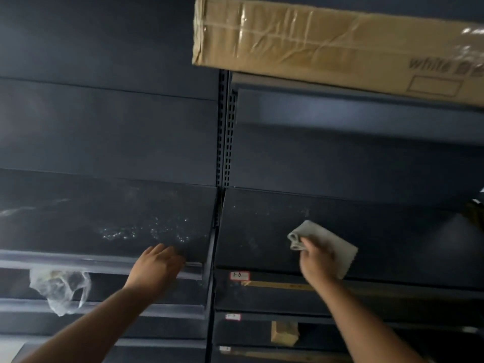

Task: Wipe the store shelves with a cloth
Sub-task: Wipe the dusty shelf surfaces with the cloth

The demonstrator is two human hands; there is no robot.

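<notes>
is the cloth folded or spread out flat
Folded: the cloth shows doubled layers curling at its left edge, held in the right hand against the right shelf.

Cloth (324, 247) on right shelf (392, 231), box (327, 40) above

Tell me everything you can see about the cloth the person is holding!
The cloth is pale grey and looks soft, like a thin towel. It is folded into a flat rectangle, with layered rolled edges showing at its upper left corner. The right hand grips it from below, fingers curled over its lower left part. It lies tilted on the dark shelf of the right-hand bay, seemingly pressed against the surface. Nothing else touches it.
</notes>
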